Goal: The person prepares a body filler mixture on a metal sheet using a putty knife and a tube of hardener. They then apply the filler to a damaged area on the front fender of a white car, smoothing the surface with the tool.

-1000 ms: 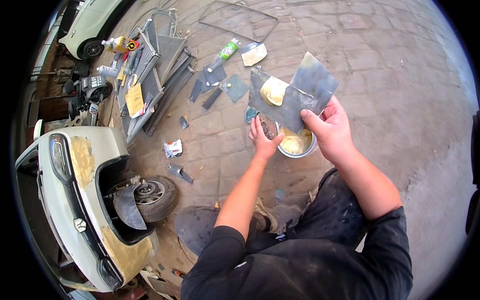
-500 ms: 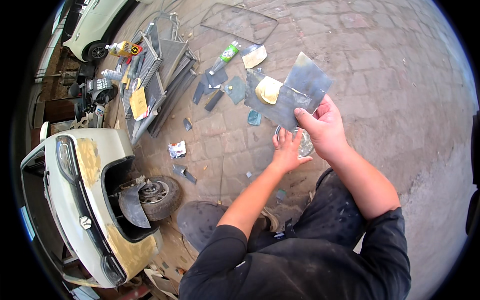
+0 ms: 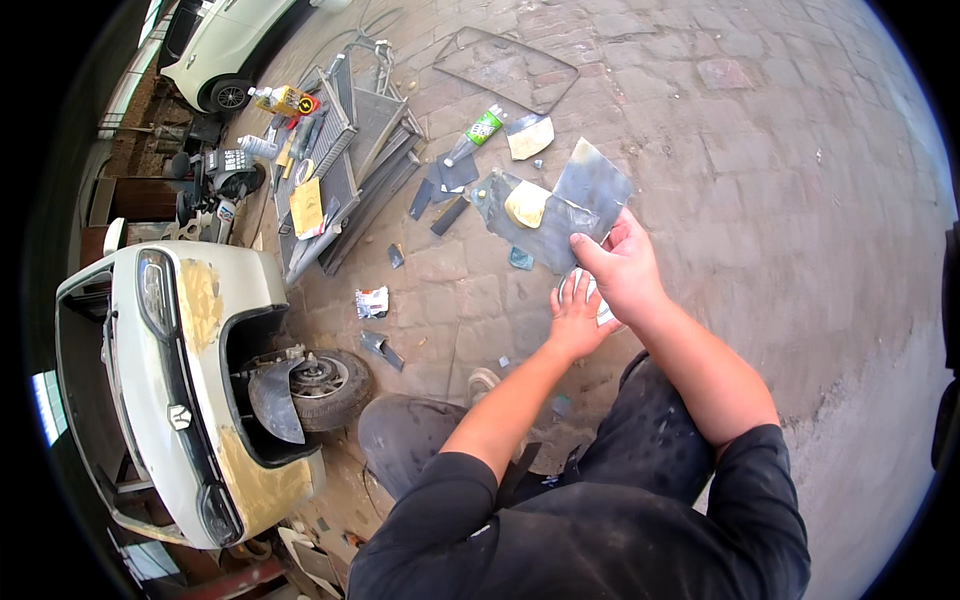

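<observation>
Covering a round tin (image 3: 604, 311) at three o'clock with spread fingers, the left hand (image 3: 578, 325) sits beside the right hand (image 3: 622, 268), pinching grey sheets (image 3: 592, 186) bearing cream paste (image 3: 526, 203) at one o'clock; beyond, brick paving (image 3: 720, 190) carries a tan-patched white car (image 3: 206, 390) at nine.

Your sheets (image 3: 592, 185) are clouded blue-grey, the putty (image 3: 526, 204) creamy yellow. Your shirt (image 3: 600, 540) is black, your trousers (image 3: 650, 420) charcoal with darker spots. The near car (image 3: 205, 385) is white with tan patches; the tin (image 3: 604, 312), largely covered, seems silvery white.
</observation>
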A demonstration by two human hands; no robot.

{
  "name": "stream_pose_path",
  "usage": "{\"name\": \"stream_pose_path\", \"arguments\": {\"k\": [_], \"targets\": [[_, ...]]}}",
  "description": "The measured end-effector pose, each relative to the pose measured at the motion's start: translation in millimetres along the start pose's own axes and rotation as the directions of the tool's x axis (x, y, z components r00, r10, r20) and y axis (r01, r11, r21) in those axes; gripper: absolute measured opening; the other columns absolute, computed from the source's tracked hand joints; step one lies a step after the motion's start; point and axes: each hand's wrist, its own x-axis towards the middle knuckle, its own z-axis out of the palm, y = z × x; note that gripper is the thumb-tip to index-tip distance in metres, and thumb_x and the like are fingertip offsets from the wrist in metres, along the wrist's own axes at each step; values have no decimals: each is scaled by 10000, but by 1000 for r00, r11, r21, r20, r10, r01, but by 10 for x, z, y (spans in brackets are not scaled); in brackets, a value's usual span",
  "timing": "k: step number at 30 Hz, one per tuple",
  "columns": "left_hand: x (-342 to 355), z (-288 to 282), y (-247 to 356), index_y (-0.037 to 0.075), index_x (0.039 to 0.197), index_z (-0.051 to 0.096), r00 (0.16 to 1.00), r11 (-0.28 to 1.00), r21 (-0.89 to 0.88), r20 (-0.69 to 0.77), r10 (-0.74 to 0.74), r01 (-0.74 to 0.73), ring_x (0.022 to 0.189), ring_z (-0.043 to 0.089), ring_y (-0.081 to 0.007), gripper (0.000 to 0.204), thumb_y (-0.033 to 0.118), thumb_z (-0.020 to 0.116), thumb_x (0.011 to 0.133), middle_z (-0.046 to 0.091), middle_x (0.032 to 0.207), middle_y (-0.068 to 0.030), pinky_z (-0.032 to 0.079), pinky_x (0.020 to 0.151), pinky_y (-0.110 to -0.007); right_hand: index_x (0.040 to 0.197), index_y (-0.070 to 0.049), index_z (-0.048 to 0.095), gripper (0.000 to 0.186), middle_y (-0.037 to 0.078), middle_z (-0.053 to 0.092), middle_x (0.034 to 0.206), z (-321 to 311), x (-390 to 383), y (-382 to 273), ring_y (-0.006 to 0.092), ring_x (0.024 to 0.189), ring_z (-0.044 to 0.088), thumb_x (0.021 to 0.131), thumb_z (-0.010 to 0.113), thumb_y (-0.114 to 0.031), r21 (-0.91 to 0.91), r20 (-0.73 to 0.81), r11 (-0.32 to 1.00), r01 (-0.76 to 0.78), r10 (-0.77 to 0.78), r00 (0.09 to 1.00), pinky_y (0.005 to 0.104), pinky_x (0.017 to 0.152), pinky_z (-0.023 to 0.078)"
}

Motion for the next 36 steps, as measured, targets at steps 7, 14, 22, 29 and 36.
{"name": "stream_pose_path", "arguments": {"k": [7,14,22,29,36], "targets": [[311,-502,-121,33,1391,482,974,651,-758,-111,-199,46,1311,447,-356,604,451,540,959,524,1384,-176,313,1104,-488,1309,17,477,417,93,652,1221,9,-98,47,148,1068,641,909,588,54,58,48,998,-17,14,999,309,933,507],[-99,-2002,-341,39,1298,568,945,-306,-905,-323,42,-295,1108,617,-214,432,349,358,1083,636,1287,-109,474,952,-381,1344,5,464,438,100,621,1281,-30,-170,-63,167,1165,601,926,594,32,102,64,992,69,-76,995,339,1001,482],[-414,-2200,-309,42,1357,518,978,-333,-926,-204,46,-178,1175,598,-228,380,257,370,1080,623,1314,-101,466,987,-415,1336,-59,480,381,100,621,1244,102,-320,-173,211,1140,623,999,531,-227,251,63,968,-17,2,998,410,942,527],[-489,-2471,-513,-6,1357,522,982,-591,-784,-157,-109,-190,1260,579,-259,408,229,397,1047,609,1359,-131,431,1095,-440,1351,-43,468,507,60,632,1170,428,-455,-274,148,961,642,863,583,35,-145,-150,986,76,-98,984,329,710,575],[-572,-2718,-987,7,1019,652,971,-148,-982,-144,191,-116,870,641,-102,222,196,536,1023,701,955,-40,499,788,-279,1212,23,621,374,31,695,1016,597,-551,-275,84,855,626,838,647,22,-464,-6,886,5,-8,1000,263,752,525]]}}
